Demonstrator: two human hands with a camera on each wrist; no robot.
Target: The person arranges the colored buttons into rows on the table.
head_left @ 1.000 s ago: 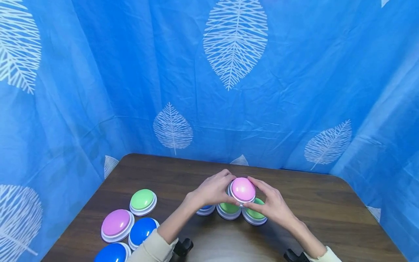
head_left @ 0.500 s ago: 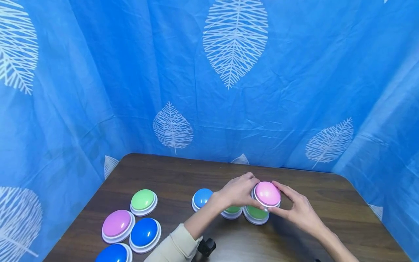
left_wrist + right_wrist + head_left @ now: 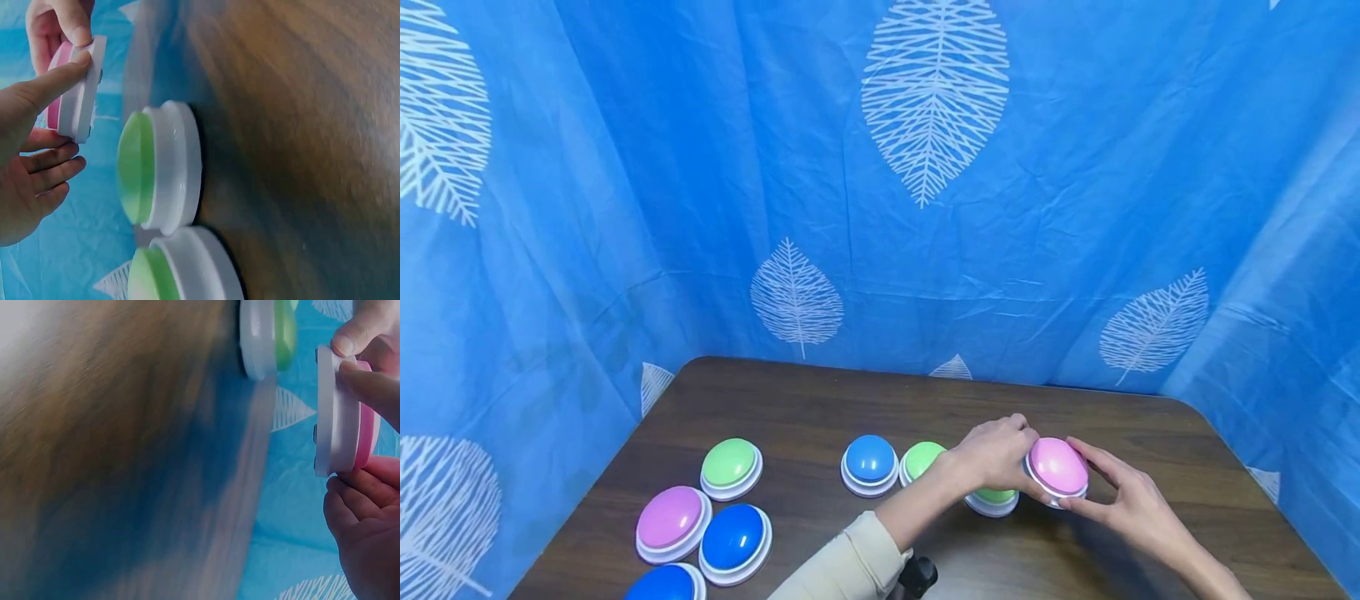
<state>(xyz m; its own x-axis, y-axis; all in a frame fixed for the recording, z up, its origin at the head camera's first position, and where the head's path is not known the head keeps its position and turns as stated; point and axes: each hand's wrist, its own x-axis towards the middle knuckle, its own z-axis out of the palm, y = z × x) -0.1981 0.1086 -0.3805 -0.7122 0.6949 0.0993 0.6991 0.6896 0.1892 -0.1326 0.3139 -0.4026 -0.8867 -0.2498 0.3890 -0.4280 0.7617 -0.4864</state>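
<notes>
Both hands hold a pink push button (image 3: 1058,467) with a white round base, off the right end of a row of buttons. My left hand (image 3: 998,454) pinches its left side, and my right hand (image 3: 1131,500) grips its right side. In the left wrist view the pink button (image 3: 81,94) is clear of the table, its base facing the tabletop. The row holds a blue button (image 3: 870,460), a green button (image 3: 922,458) and a second green button (image 3: 995,496); my left hand and forearm partly cover both green ones.
Toward the left of the wooden table (image 3: 797,408) lie another green button (image 3: 728,462), a pink button (image 3: 668,518), a dark blue button (image 3: 732,537) and one more dark blue button (image 3: 662,585), cut by the frame's bottom. A blue leaf-print curtain (image 3: 925,275) surrounds the table.
Both hands have carried the pink button rightward, from above the green buttons to a spot right of them. The blue button and the left green one in the row have come into fuller view.
</notes>
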